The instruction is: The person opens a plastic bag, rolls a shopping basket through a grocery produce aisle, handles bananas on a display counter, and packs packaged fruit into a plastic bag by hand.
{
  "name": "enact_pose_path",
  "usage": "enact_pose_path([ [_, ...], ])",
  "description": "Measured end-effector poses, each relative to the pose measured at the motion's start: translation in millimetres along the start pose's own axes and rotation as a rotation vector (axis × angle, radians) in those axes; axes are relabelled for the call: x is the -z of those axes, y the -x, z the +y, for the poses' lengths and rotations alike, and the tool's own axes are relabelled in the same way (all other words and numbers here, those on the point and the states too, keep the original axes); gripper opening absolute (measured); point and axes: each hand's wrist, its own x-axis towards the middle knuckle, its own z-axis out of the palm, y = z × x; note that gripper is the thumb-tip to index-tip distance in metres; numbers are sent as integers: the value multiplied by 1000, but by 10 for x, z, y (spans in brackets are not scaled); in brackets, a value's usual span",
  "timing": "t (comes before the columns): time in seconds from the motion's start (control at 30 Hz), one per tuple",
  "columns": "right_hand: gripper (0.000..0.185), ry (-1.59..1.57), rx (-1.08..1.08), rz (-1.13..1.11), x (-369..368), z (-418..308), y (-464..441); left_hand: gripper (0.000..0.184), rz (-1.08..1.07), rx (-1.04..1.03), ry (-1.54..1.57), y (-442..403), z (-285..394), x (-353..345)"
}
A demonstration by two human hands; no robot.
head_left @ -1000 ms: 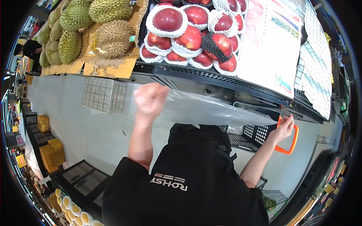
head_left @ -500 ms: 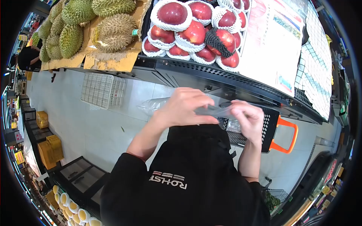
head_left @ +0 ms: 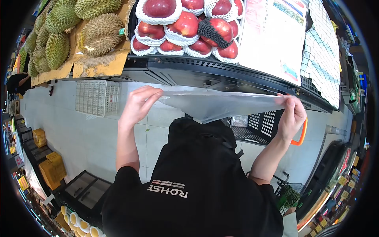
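A clear plastic bag [head_left: 225, 104] is stretched sideways in front of my body, its upper edge pulled nearly straight. My left hand [head_left: 139, 103] pinches one corner of it. The opposite corner is gripped between the thumb and fingers of my right hand [head_left: 293, 112]. Beyond the bag, red apples [head_left: 182, 24] in white foam nets are stacked on the stand, one of them in a black net [head_left: 216, 32]. Below the bag, partly hidden by it, is a black shopping basket [head_left: 258, 125] with an orange handle [head_left: 302, 134] and a clear-wrapped item inside.
Durians [head_left: 102, 33] lie on cardboard at the far left of the stand [head_left: 177, 71]. White paper sheets [head_left: 272, 39] cover its right part. A white plastic crate [head_left: 97, 98] stands on the floor. Yellow boxes [head_left: 52, 168] are at the left, and a cart with greens [head_left: 290, 194] is behind me at right.
My hands have moved far apart, left hand to the left and right hand to the right, spreading the bag wide between them. The view has shifted slightly.
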Motion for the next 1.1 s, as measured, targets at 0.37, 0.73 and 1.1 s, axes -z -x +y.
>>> enact_pose_path([
  [0.37, 22, -226, -35, 237, 22, 60, -13, 23, 402, 14, 829, -141, 142, -221],
  [0.73, 22, -339, -138, 276, 7, 357, 152, 16, 809, -91, 389, -272, 250, -370],
  [1.1, 48, 316, 132, 172, -301, 12, 48, 8, 504, -184, 328, -362, 464, -481],
])
